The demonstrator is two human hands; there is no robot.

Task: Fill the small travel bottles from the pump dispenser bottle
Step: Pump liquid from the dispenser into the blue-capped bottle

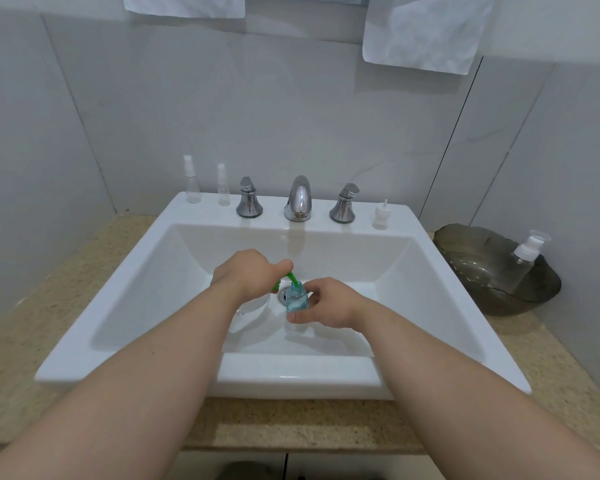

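Left hand (246, 275) is curled over the head of the pump bottle (253, 308), hiding it. The green spout (292, 278) sits at the mouth of the small bottle (297, 299), part-filled with blue and pinched by the right hand (326, 303) over the sink (125, 306) drain.

Ledge: tall spray bottle (192, 183) and slim spray bottle (223, 187) left of the tap (298, 199), white cap (380, 216) right. Dark bowl (465, 251) on the speckled counter (49, 327) holds a clear bottle (525, 265). Grey tiled wall (291, 116), white towels (426, 32) above.

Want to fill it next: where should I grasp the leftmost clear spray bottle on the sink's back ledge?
Wrap the wide lower body of the spray bottle from the front-left: it stands upright, with the wall behind and a second bottle close on its right.
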